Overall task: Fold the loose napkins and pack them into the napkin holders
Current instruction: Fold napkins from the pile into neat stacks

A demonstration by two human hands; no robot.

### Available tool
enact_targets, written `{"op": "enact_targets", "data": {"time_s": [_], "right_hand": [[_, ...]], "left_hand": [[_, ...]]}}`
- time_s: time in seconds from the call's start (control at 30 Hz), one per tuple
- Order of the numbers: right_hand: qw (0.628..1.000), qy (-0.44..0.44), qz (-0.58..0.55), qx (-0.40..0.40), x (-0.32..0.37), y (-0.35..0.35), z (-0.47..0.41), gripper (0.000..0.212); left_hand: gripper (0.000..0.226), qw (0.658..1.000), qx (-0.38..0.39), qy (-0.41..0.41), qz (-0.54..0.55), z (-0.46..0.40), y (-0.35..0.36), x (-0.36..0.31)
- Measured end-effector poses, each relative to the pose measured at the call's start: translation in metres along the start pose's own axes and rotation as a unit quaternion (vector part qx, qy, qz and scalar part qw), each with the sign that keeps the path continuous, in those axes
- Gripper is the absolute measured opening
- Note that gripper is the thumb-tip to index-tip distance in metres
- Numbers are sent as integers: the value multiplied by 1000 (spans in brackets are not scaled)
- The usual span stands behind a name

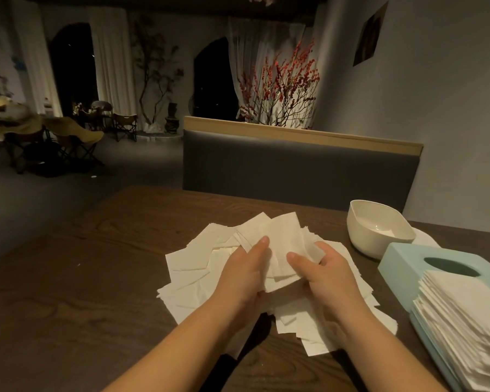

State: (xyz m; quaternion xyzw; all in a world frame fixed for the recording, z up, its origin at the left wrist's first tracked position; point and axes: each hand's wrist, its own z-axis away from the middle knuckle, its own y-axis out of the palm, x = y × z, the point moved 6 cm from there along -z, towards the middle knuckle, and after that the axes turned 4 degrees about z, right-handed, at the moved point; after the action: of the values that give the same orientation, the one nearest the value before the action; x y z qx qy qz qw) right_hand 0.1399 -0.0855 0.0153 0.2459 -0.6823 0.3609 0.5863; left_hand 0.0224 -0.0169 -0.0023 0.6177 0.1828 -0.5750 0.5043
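Over a loose napkin pile (210, 278) spread mid-table toward its right edge, a left hand (244, 267) and right hand (328, 275) lift a small sheaf of napkins (280, 244), thumbs on top pinching it against curled fingers, seemingly to square it; beside the right edge wait a white holder (374, 230) and a blue holder (402, 258) bearing a folded stack (464, 315)

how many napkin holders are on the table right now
2. A white holder stands at the table's far right, open side up. A light blue holder lies nearer, at the right edge, with folded napkins stacked against it. More may sit out of frame.
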Motion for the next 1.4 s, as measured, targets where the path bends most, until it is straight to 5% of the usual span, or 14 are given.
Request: {"op": "enact_targets", "data": {"time_s": [0.23,0.57,0.8,0.9,1.17,1.3,1.4], "right_hand": [[998,-51,22,0,7,-6,1,35],[993,-89,-45,-67,23,-43,-4,10],[970,-57,-199,127,39,-38,7,20],[979,-62,-120,154,37,-30,9,29],[982,-137,132,1,25,-23,-1,18],[971,-165,161,-70,28,-28,1,23],[994,-72,84,-25,27,-39,7,36]], "left_hand": [[25,999,-8,11,36,-4,-8,-3],[37,988,-38,-38,142,-5,-13,4],[23,999,37,9,-6,-2,-3,2],[23,997,71,-4,-41,4,3,7],[44,989,119,-86,-30,10,11,11],[23,992,119,-4,-38,15,15,5],[27,996,82,37,-9,17,15,0]]}}
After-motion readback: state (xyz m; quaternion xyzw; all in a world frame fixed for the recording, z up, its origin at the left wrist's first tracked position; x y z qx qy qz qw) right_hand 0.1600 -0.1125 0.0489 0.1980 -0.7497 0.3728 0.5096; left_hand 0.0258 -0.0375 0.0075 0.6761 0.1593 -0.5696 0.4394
